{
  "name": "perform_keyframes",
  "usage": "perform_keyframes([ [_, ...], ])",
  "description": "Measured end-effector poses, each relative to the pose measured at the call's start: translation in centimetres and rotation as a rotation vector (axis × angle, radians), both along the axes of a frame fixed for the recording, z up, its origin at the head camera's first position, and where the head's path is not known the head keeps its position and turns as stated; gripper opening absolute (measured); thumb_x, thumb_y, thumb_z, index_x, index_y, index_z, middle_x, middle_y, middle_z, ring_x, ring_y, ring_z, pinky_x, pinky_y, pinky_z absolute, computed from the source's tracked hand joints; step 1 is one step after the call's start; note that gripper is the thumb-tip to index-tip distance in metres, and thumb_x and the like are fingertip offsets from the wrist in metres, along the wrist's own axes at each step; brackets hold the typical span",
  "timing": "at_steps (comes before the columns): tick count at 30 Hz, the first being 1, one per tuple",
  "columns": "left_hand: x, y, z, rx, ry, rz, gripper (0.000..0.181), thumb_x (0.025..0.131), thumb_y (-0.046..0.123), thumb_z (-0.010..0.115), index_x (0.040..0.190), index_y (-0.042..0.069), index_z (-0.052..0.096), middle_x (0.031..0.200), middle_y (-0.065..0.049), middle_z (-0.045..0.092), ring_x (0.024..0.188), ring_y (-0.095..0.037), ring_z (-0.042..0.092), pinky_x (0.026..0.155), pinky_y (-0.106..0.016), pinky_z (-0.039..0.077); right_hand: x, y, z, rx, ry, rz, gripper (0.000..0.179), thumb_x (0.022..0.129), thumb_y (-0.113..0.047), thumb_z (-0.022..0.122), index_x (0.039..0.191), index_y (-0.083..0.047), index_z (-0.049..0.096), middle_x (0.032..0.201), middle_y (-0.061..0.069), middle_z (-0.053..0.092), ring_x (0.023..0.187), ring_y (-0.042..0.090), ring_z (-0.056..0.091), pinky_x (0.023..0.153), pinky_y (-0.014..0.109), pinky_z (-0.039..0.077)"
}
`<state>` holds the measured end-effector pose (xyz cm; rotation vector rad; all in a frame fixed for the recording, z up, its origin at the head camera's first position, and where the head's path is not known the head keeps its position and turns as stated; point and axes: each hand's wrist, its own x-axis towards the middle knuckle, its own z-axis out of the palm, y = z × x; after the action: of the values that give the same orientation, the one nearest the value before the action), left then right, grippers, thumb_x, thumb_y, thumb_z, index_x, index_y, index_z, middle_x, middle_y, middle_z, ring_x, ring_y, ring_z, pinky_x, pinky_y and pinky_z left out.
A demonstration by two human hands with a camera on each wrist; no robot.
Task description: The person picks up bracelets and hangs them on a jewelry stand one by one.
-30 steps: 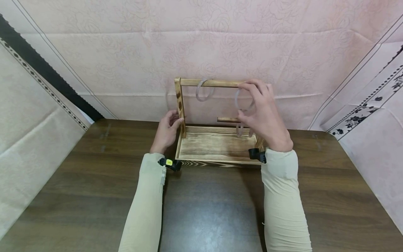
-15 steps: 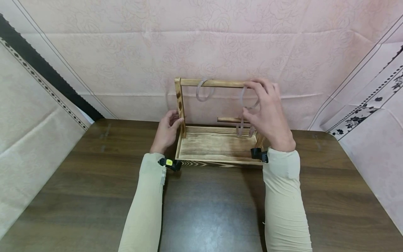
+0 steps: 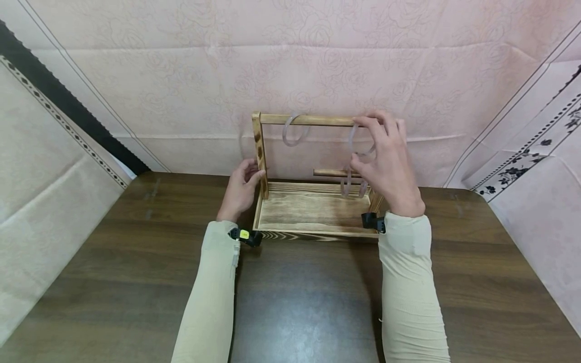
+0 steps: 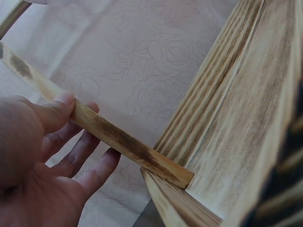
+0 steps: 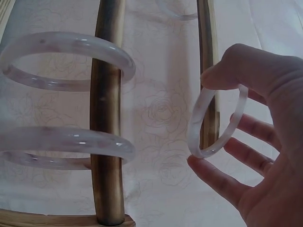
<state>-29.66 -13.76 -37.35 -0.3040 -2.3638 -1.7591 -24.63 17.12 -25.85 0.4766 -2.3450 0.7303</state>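
A wooden stand has a top bar and a shorter lower bar. My left hand holds the stand's left post between thumb and fingers. At the free right end of the top bar, my right hand pinches a pale translucent bangle; the ring encircles the bar's end in the right wrist view. Another bangle hangs on the top bar's left part. Around the lower bar hang an upper bangle and a second bangle, partly behind my right hand in the head view.
The stand's tray base rests near the back edge of a dark wooden table. A pale rose-patterned cloth rises behind it. Dark-trimmed cloth hangs at the left side, and flower-trimmed cloth at the right.
My right hand has shifted a little to the right along the top bar with the bangle, then nearly stopped. More of the lower-bar bangles shows. The left hand stays on the post.
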Motion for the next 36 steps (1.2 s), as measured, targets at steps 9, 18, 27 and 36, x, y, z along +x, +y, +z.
perform_keyframes([
  [9, 0.1, 0.0, 0.0, 0.004, 0.011, 0.002, 0.034, 0.105, 0.012, 0.056, 0.136, 0.0, 0.053, 0.133, -0.02, 0.062, 0.127, -0.032, 0.06, 0.111, -0.045, 0.048, -0.1, 0.2, -0.1, -0.034, 0.004, -0.024, 0.07, 0.076, 0.007, 0.077, 0.139, -0.015, 0.059, 0.148, 0.009, 0.047, 0.13, 0.031, 0.039, 0.104, 0.05, 0.045],
  [18, 0.1, 0.0, -0.1, -0.002, 0.009, 0.003, 0.033, 0.105, 0.013, 0.055, 0.136, 0.001, 0.053, 0.134, -0.019, 0.062, 0.128, -0.031, 0.06, 0.112, -0.045, 0.048, -0.5, 0.3, -0.3, -0.066, 0.037, -0.036, 0.065, 0.077, 0.007, 0.074, 0.137, -0.015, 0.06, 0.149, 0.009, 0.048, 0.132, 0.032, 0.039, 0.105, 0.05, 0.044],
  [27, 0.1, 0.0, 0.0, 0.0, 0.009, 0.004, 0.033, 0.105, 0.014, 0.056, 0.136, 0.001, 0.053, 0.134, -0.019, 0.062, 0.128, -0.031, 0.06, 0.111, -0.045, 0.048, -1.1, 0.2, -0.8, -0.091, 0.08, -0.026, 0.065, 0.079, 0.007, 0.073, 0.138, -0.016, 0.059, 0.15, 0.01, 0.047, 0.132, 0.033, 0.038, 0.106, 0.049, 0.042],
  [36, 0.1, 0.0, 0.0, 0.0, 0.021, 0.004, 0.033, 0.105, 0.012, 0.055, 0.135, 0.001, 0.054, 0.133, -0.02, 0.063, 0.125, -0.032, 0.061, 0.109, -0.045, 0.049, -1.8, -0.2, -1.2, -0.109, 0.101, -0.022, 0.065, 0.081, 0.008, 0.072, 0.14, -0.016, 0.058, 0.152, 0.01, 0.045, 0.133, 0.034, 0.037, 0.104, 0.05, 0.042],
])
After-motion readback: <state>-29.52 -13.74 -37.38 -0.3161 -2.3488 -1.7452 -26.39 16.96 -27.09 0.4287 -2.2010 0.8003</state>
